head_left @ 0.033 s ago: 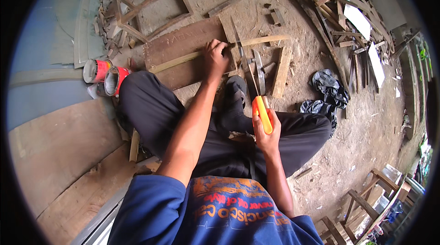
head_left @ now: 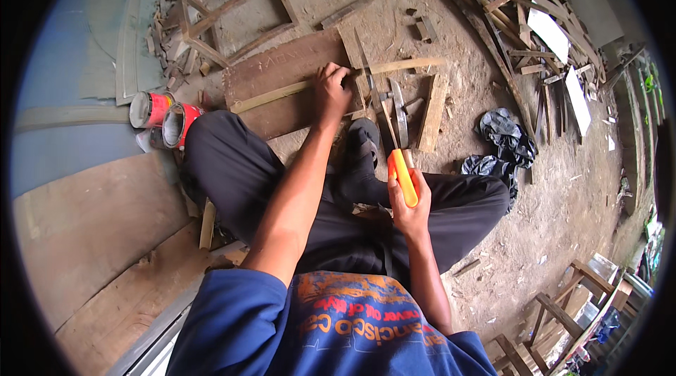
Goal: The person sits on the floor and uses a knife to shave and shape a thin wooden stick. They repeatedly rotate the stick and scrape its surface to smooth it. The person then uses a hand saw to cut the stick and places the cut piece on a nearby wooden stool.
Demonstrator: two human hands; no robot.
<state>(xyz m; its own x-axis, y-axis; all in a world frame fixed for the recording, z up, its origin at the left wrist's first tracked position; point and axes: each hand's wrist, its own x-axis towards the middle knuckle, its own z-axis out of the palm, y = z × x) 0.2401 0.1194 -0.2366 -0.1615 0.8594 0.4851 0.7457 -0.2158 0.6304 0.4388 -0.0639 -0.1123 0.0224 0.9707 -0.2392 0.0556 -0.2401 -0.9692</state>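
Note:
My right hand (head_left: 411,201) is wrapped round the yellow-orange handle of a handsaw (head_left: 404,177). Its long blade points away from me and crosses a thin wooden strip (head_left: 405,65); whether the teeth have cut into it cannot be seen. Left of the blade, my left hand (head_left: 332,91) is closed on the strip and presses it down. Under the strip lies a flat brown board (head_left: 260,70) with a paler piece of wood at its right end. My sandalled foot (head_left: 363,138) is close to that end.
Just right of the saw lie a metal-bladed tool (head_left: 399,112) and a short plank (head_left: 433,114). Two red cans (head_left: 182,122) stand by my left knee. A black plastic bag (head_left: 501,138) lies to the right. Scrap wood (head_left: 535,31) is heaped at far right, and a wooden frame (head_left: 236,6) lies far left.

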